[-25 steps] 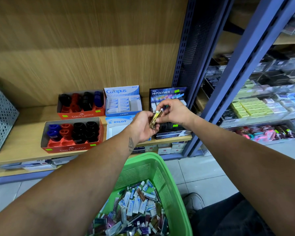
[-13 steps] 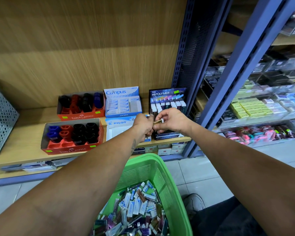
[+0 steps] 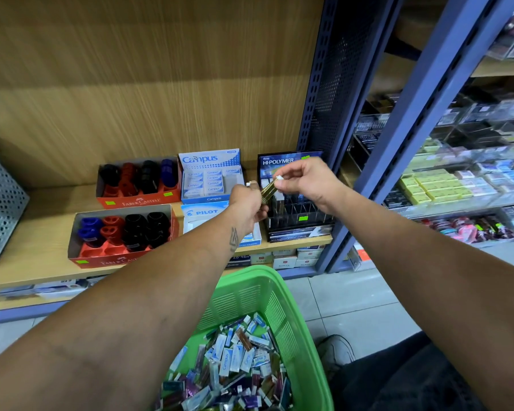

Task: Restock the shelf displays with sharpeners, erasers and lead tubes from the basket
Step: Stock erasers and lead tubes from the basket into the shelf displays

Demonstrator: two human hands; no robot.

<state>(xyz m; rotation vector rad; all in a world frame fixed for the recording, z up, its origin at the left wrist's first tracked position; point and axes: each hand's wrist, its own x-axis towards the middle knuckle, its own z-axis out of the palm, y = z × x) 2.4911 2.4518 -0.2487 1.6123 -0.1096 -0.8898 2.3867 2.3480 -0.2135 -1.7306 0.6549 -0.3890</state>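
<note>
Right hand (image 3: pixel 303 180) is pinching a gold lead tube (image 3: pixel 269 189), left hand (image 3: pixel 248 203) gripping spares; best lowering it upright into the lead display (image 3: pixel 297 209).

We count two red cardboard Faber-Castell trays of plastic sharpeners, the back tray (image 3: pixel 138 185) holding four columns and the front tray (image 3: pixel 122 235) holding two blue, two red and about four black ones. We see one blue-and-white Campus eraser box (image 3: pixel 211 176), one white-and-blue Pilot box (image 3: pixel 202 216), one black Hi-Polymer lead-tube display (image 3: pixel 294 203) and one green plastic basket (image 3: pixel 267 315), whose loose packets are too many for us to count. We make out two hands, the left hand (image 3: pixel 248 206) and the right hand (image 3: pixel 307 180), sharing one small bundle of gold lead tubes (image 3: pixel 268 190).
</note>
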